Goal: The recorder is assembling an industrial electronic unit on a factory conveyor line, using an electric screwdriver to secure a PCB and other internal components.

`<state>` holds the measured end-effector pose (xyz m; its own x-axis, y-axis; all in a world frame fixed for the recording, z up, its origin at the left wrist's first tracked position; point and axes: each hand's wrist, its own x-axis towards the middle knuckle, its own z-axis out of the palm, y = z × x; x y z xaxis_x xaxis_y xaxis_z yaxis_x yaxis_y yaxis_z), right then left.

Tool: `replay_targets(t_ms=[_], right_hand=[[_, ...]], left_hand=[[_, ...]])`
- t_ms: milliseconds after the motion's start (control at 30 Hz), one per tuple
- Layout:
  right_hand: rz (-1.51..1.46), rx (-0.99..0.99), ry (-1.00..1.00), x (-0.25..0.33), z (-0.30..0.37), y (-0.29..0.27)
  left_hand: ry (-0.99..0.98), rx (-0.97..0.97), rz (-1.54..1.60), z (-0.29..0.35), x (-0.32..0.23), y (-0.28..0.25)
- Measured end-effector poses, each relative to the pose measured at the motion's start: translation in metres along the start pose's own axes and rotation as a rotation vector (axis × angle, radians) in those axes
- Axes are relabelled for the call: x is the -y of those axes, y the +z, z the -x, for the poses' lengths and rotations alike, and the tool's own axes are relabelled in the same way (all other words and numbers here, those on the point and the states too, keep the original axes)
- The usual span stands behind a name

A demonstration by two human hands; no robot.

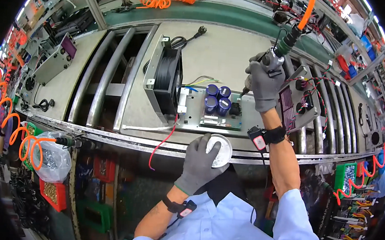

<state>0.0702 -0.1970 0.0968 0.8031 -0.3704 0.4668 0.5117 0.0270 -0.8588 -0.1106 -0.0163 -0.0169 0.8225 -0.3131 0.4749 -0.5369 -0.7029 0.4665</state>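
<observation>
My left hand, in a grey glove, grips a round white dish at the bench's front edge. Small silvery bits lie in the dish, too small to name surely. In my gloved right hand is an air screwdriver, hung from an orange hose. Its bit points down at the right edge of a green circuit board; I cannot tell whether it touches. Several blue capacitors stand on the board, which sits on a metal chassis plate. A black fan in a metal frame rises at the plate's left end.
Metal rollers flank the work board. Another unit with a purple board and twisted wires stands close on the right. A black power cord lies behind the fan. A red wire hangs over the front edge. Screw bins hang below left.
</observation>
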Motion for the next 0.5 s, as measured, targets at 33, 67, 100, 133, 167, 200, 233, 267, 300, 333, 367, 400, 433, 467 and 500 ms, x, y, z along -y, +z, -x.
replay_targets(t_ms=[33,67,100,133,167,200,233,267,300,333,367,400,433,467,500], right_hand=[[0.001,0.004,-0.008,0.001,-0.002,0.001],[0.002,-0.001,-0.006,0.0,-0.004,0.0],[0.027,0.025,0.017,-0.002,-0.007,-0.001],[0.052,0.05,0.039,-0.003,-0.009,-0.002],[0.13,0.044,0.023,-0.003,-0.009,-0.001],[0.13,0.04,0.017,-0.005,-0.01,0.0],[0.098,0.029,-0.028,-0.007,-0.01,0.002],[0.065,0.02,-0.074,-0.008,-0.011,0.004],[0.038,0.004,-0.062,-0.009,-0.012,0.004],[0.035,0.009,-0.071,-0.008,-0.012,0.004],[0.034,0.014,-0.054,-0.007,-0.012,0.002],[0.034,0.02,-0.037,-0.006,-0.013,0.0],[0.054,0.037,-0.08,-0.001,-0.008,-0.001],[0.051,0.043,-0.082,0.003,-0.007,-0.001],[0.067,0.048,-0.096,0.007,-0.006,-0.002]], left_hand=[[0.001,0.005,0.001,-0.001,-0.001,0.0],[-0.002,0.013,-0.008,-0.001,-0.002,0.0],[-0.004,0.02,-0.017,-0.002,-0.002,-0.001],[0.001,0.021,-0.016,-0.002,-0.003,-0.001],[-0.001,0.021,-0.026,-0.002,-0.002,-0.001],[-0.003,0.02,-0.036,-0.002,-0.002,-0.001],[0.003,0.014,-0.036,-0.002,-0.002,0.0],[-0.003,-0.002,-0.021,-0.001,-0.001,0.002],[-0.01,-0.019,-0.007,-0.001,-0.001,0.002],[-0.008,-0.029,-0.009,0.0,-0.001,0.001],[-0.005,-0.031,-0.013,0.0,-0.002,0.001],[-0.003,-0.033,-0.017,0.0,-0.002,0.001],[-0.006,-0.04,-0.02,0.002,-0.002,0.001],[0.004,-0.054,0.002,0.002,-0.001,0.002],[0.012,-0.067,0.023,0.003,0.0,0.003]])
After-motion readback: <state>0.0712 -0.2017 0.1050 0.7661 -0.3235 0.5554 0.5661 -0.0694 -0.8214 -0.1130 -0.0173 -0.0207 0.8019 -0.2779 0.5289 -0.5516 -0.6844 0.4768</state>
